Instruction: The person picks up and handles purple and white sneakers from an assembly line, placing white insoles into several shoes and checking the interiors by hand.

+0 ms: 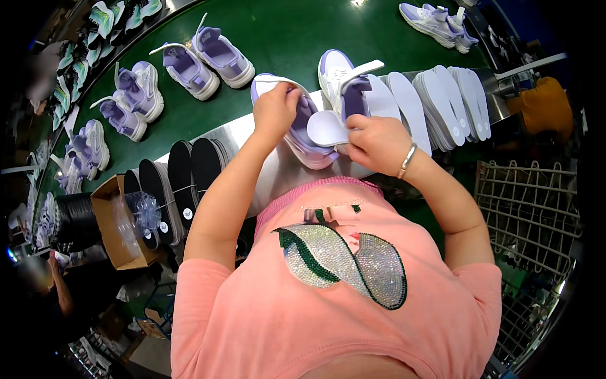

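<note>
A lavender and white sneaker [312,155] stands on the metal ledge in front of me, its heel toward my body. My left hand [276,115] is closed on the upper edge of its opening, near the white tongue. In my right hand [377,144] is a white insole [324,129], pinched at one side. The insole's rounded end hangs over the sneaker's opening, tilted. Just right of this sneaker stands its lavender and white mate [336,67], with a white strip sticking out of the top. My right fingers partly cover that shoe's heel.
White insoles [435,107] lie in overlapping rows to the right; tied stacks of black insoles [180,174] stand left. Several lavender sneaker pairs [221,57] sit on the green belt [278,31]. An open carton [120,221] and wire rack [527,211] flank me. Another person [53,284] is far left.
</note>
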A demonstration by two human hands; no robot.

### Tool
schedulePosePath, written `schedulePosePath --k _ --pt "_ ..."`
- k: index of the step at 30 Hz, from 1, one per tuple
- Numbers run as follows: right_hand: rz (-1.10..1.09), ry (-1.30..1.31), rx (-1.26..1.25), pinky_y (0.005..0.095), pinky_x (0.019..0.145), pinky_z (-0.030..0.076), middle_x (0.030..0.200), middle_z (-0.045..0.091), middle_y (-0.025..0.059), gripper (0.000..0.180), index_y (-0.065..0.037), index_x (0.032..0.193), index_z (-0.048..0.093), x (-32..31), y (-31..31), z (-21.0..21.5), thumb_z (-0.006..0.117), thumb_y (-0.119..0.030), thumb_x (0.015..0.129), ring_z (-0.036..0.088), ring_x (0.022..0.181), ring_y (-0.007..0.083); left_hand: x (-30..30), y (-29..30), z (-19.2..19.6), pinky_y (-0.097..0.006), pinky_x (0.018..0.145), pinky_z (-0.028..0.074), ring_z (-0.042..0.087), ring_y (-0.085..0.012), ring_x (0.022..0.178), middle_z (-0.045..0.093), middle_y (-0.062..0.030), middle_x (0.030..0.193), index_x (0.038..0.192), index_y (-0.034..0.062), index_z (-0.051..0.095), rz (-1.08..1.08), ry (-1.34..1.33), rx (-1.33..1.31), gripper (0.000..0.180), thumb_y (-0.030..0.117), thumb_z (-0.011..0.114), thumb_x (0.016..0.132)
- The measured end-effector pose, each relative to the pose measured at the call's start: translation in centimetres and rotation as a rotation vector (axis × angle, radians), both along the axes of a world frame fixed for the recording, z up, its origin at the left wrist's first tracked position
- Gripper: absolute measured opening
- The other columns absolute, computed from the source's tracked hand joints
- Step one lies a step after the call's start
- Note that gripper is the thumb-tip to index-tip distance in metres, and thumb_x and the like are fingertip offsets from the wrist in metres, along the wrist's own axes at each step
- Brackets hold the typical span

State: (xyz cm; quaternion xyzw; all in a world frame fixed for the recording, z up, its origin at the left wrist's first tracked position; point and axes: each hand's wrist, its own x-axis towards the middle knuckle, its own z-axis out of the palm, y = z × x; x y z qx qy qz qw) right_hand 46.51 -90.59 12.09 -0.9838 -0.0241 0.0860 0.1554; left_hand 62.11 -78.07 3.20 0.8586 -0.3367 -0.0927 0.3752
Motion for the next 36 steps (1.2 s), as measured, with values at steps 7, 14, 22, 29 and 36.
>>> schedulePosePath --k 7,14,22,29,36 --pt "0.102 0.196 -0.198 0.0328 0.061 0.048 0.083 0.056 0.0123 0.013 -0.004 0.076 0.063 3.5 3.8 -0.1 0.056 -0.008 0.066 0.058 0.076 0.0244 1.2 0.3 -2.2 -0.034 0.062 0.044 0.058 -0.0277 0.069 0.061 -0.0146 0.076 0.080 0.0016 0.061 0.184 0.202 -0.048 0.021 0.020 0.054 0.074" --pt "0.141 0.251 -0.222 0.0331 0.062 0.048 0.086 0.055 0.0132 0.014 -0.004 0.079 0.062 4.5 3.5 -1.0 0.055 -0.010 0.069 0.058 0.079 0.0249 0.0 -0.1 -2.7 -0.037 0.057 0.043 0.055 -0.0338 0.063 0.058 -0.0176 0.067 0.074 0.0024 0.056 0.219 0.196 -0.132 0.018 0.019 0.052 0.074" --pt "-0.053 0.167 -0.040 0.0366 0.068 0.045 0.090 0.053 0.0141 0.022 -0.004 0.085 0.057 4.6 2.7 -6.4 0.056 -0.021 0.070 0.054 0.085 0.0255 -1.1 -1.1 -3.4 -0.041 0.059 0.045 0.056 -0.0365 0.066 0.058 -0.0182 0.070 0.081 0.0044 0.055 0.256 0.022 -0.113 0.019 0.022 0.049 0.078" --pt "-0.029 0.214 -0.271 0.0359 0.062 0.043 0.079 0.054 0.0098 0.014 -0.006 0.073 0.056 0.9 0.7 -1.8 0.054 -0.020 0.069 0.055 0.074 0.0230 -1.3 -1.4 -3.6 -0.040 0.059 0.044 0.055 -0.0352 0.065 0.058 -0.0177 0.070 0.081 0.0040 0.055 0.255 0.037 -0.053 0.017 0.020 0.049 0.078" --pt "0.131 0.114 -0.200 0.0326 0.064 0.046 0.078 0.058 0.0120 0.012 -0.006 0.073 0.062 4.3 2.0 -6.5 0.055 -0.013 0.066 0.057 0.075 0.0254 -1.7 -1.7 -3.4 -0.040 0.061 0.045 0.056 -0.0360 0.068 0.058 -0.0184 0.072 0.082 0.0053 0.055 0.289 0.097 -0.127 0.017 0.021 0.049 0.078"
